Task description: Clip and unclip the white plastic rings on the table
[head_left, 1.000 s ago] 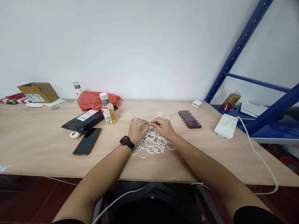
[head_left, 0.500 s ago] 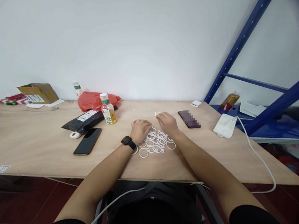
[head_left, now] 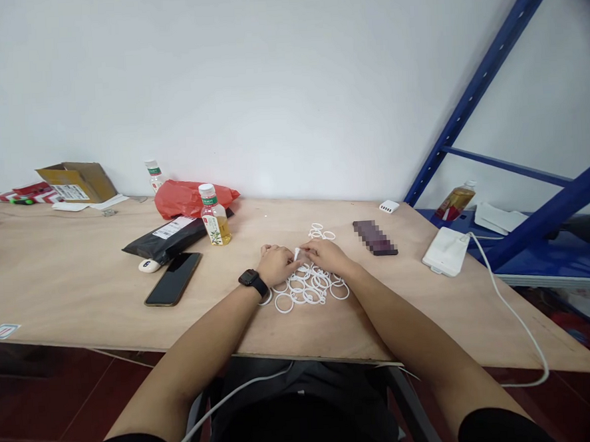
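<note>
A heap of white plastic rings (head_left: 306, 287) lies on the plywood table (head_left: 69, 288) in front of me. Both hands rest over its far side. My left hand (head_left: 276, 263), with a black watch (head_left: 251, 281) on the wrist, has its fingers curled. My right hand (head_left: 327, 256) meets it, and the fingertips of both pinch a white ring (head_left: 297, 253) between them. A few separate white rings (head_left: 320, 232) lie just beyond my hands.
Left of the rings are a black phone (head_left: 172, 279), a yellow drink bottle (head_left: 213, 215), a black parcel bag (head_left: 166, 235) and a red bag (head_left: 188, 197). A dark phone (head_left: 374, 237) and a white charger (head_left: 447, 250) with its cable lie right, beside blue shelving (head_left: 521, 167).
My right hand, which reached out to the far rings half a second ago, has come back to meet my left hand over the heap. Both now pinch a ring.
</note>
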`<state>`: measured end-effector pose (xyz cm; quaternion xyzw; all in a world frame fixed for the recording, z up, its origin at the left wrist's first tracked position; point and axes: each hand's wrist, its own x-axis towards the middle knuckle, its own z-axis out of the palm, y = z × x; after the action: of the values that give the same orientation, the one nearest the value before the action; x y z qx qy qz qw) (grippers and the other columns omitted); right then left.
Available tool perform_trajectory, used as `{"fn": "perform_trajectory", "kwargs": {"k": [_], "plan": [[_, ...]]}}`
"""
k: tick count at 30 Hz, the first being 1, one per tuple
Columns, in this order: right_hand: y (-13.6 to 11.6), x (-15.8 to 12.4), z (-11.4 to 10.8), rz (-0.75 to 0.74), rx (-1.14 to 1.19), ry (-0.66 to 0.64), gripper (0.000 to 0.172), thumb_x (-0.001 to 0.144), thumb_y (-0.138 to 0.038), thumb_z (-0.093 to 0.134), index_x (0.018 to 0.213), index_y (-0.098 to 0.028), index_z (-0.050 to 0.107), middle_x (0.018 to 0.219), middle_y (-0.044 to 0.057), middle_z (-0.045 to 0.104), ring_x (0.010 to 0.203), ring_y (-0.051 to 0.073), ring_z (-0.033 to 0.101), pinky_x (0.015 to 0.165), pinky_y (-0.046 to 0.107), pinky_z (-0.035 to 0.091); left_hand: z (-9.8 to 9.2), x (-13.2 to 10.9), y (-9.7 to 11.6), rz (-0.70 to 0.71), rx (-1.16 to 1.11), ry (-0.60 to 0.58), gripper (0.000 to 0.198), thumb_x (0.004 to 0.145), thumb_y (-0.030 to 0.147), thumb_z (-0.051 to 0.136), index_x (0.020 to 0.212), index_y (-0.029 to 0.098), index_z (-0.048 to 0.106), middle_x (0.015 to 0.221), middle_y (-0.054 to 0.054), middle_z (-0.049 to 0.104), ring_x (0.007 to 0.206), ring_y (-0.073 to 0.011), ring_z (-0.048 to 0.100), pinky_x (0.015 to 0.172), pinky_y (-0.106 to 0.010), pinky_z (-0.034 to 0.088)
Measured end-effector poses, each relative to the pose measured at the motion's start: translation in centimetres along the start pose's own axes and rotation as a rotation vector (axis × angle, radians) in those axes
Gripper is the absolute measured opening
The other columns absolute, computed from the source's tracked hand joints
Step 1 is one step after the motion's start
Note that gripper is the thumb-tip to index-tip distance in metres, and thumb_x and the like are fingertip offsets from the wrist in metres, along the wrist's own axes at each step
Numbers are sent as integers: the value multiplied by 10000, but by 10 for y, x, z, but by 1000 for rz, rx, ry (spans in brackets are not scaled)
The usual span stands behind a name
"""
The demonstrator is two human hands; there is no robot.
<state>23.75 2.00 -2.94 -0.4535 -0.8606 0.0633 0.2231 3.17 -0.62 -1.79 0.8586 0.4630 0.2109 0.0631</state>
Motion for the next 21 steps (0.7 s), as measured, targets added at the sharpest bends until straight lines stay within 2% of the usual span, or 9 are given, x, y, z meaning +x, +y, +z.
{"fn": "perform_trajectory", "kwargs": {"k": [3,8,12,15,19,21], "plan": [[-4,1,1,-7,77,-3,251,837,-167,603,1042,-244,724,987,54,731,919,208,655,816,318,496,-1,1,-1,7,-41,-10,336,913,425,510,725,227,705,860,-39,743,893,-216,635,890,-416,310],[-9,4,4,127,495,212,249,860,-240,564,1064,-198,700,990,64,732,837,177,668,765,310,524,-3,2,-4,7,-146,103,174,891,314,570,884,284,741,1154,-23,705,1053,-221,609,933,-435,295],[-12,5,5,179,696,328,237,786,-353,655,926,-170,709,859,55,725,727,162,644,677,287,527,-4,2,-5,46,-128,164,154,852,242,618,948,283,731,1198,-27,679,1098,-225,574,967,-446,292],[-17,6,3,183,737,358,228,756,-363,682,878,-171,702,837,55,718,724,162,642,690,293,530,-4,1,-5,80,-131,184,142,847,303,649,969,269,714,1191,-24,675,1096,-223,573,960,-433,312],[-23,6,0,198,774,394,220,741,-363,696,849,-171,694,823,52,712,721,161,644,703,300,534,-6,0,-4,111,-193,189,325,842,440,660,1106,251,654,1193,-48,673,1106,-230,581,970,-413,347],[-25,6,-1,198,784,405,226,732,-370,706,841,-172,693,818,52,713,721,163,646,699,302,538,-7,0,-4,121,-224,188,321,870,443,624,1120,243,639,1178,-49,680,1105,-228,590,981,-407,361]]}}
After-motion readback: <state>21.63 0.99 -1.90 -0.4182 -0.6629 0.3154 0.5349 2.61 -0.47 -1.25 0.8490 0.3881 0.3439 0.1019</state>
